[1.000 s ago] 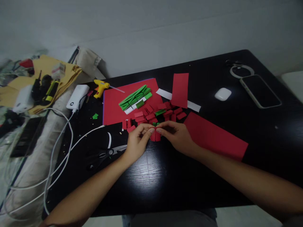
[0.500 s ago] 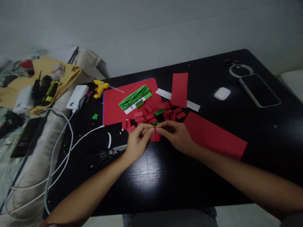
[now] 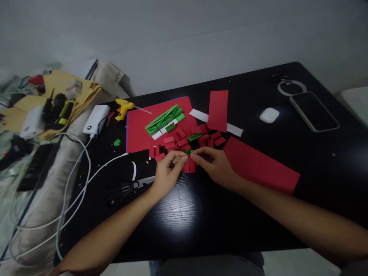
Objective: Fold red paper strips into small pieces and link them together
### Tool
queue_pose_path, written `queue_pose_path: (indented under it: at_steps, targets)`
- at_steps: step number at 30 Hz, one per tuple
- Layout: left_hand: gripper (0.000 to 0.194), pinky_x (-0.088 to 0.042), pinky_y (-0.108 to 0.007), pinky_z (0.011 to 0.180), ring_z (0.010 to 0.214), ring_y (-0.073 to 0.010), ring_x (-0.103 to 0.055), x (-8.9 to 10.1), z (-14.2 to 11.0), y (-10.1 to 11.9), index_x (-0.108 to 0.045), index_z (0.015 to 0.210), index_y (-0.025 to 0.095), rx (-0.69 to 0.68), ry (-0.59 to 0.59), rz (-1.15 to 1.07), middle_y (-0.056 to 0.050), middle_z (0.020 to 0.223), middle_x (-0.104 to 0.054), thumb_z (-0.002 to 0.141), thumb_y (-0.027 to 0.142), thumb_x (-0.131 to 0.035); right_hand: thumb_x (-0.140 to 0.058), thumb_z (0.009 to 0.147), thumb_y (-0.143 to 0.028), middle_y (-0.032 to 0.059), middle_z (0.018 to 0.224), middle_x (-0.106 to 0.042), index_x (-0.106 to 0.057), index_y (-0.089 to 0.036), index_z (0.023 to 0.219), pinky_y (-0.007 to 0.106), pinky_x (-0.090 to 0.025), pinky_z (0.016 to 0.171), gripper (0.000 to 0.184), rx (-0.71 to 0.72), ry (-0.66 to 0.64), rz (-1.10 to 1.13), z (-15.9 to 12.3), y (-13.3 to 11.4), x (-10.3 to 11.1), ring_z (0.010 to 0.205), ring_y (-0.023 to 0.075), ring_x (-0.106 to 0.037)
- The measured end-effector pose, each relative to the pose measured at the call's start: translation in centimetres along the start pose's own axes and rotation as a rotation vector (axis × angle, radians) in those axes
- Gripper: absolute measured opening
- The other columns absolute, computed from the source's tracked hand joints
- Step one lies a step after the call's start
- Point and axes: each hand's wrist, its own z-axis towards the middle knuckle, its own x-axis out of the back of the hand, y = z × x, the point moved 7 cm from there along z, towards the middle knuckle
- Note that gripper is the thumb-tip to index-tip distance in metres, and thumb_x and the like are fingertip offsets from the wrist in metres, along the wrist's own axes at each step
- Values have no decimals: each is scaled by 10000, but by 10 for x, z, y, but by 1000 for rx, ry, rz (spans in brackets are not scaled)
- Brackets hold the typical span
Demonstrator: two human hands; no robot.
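Between both hands is a small red paper piece with a lengthwise line down its middle. My left hand pinches its left upper edge, thumb against forefinger. My right hand pinches the right upper edge in the same way. Bits of green paper show just beyond the fingertips; whether they join the red piece I cannot tell. Behind the hands lies a heap of folded red paper pieces with a green folded piece among them. A bundle of green folded paper strips rests on a red sheet.
Black-handled scissors lie left of my left hand. A yellow glue gun and a white power bank with a cable sit at the back left. Red sheets, a white earbud case and a phone are on the right.
The view has shifted very slightly. Both hands keep their pinch on the red paper piece, with no clear movement of it.
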Motion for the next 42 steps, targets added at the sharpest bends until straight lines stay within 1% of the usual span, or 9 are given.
queue_pose_path:
  at_steps: [7, 13, 18, 22, 28, 32, 35, 38, 42]
  targets:
    - [182, -456, -230, 635, 660, -109, -566, 0, 0, 0, -669, 928, 159, -4, -2, -1, -11, 762, -659, 895, 338, -664, -705, 856, -309, 11, 832, -739, -737, -201, 882, 271, -522, 714, 116, 1, -6, 6, 0, 1, 1, 772, 157, -670]
    - [183, -447, -221, 606, 624, -100, -542, 0, 0, -1, -673, 913, 159, -4, -3, -6, 0, 723, -647, 903, 341, -652, -592, 932, -361, 20, 797, -708, -721, -190, 895, 276, -519, 663, 217, 1, -21, 20, 0, 1, 0, 718, 151, -651]
    - [208, -434, -225, 595, 618, -100, -525, 0, 0, -1, -685, 909, 159, -2, -3, 10, -2, 717, -633, 891, 365, -665, -703, 860, -344, 19, 849, -723, -711, -203, 909, 281, -525, 705, 150, 10, -39, -5, -1, 0, -2, 773, 160, -666]
    - [222, -418, -225, 576, 599, -101, -509, -1, -1, 0, -689, 911, 157, -3, -15, -1, 5, 685, -608, 891, 377, -662, -695, 862, -346, 16, 814, -712, -704, -202, 884, 278, -519, 672, 146, 13, -28, -38, -1, 0, -1, 743, 158, -654]
    - [199, -413, -215, 573, 598, -95, -506, -2, -1, 4, -689, 900, 155, -7, -31, 6, 8, 688, -610, 896, 352, -658, -686, 866, -333, 9, 805, -697, -698, -199, 882, 274, -510, 680, 136, 9, -48, -22, -1, 0, -2, 737, 151, -641]
    - [233, -450, -214, 584, 604, -101, -553, -1, 0, 4, -689, 889, 150, 12, -29, -10, 4, 677, -617, 923, 369, -616, -685, 866, -336, 13, 824, -697, -693, -193, 884, 278, -515, 706, 145, 3, -54, 3, -1, 0, -3, 764, 156, -647]
    - [284, -501, -235, 617, 642, -122, -612, -1, 1, 3, -687, 899, 149, 33, -31, -62, -21, 728, -659, 943, 405, -574, -689, 862, -338, 13, 818, -693, -689, -195, 879, 278, -515, 702, 144, 3, -34, 10, -1, 0, -2, 759, 157, -645]
    - [262, -496, -235, 603, 626, -120, -602, -1, 1, 2, -684, 913, 150, 38, -23, -61, -18, 722, -655, 921, 400, -609, -692, 860, -345, 13, 812, -693, -688, -203, 872, 279, -514, 682, 144, 5, -19, -2, 0, 0, -1, 745, 158, -640]
    - [230, -443, -216, 557, 588, -105, -549, -2, 1, 2, -673, 899, 152, 26, -8, -59, 6, 666, -616, 875, 380, -673, -699, 855, -349, 13, 803, -692, -688, -209, 873, 278, -511, 666, 142, 15, -12, -7, 1, 1, -1, 731, 156, -638]
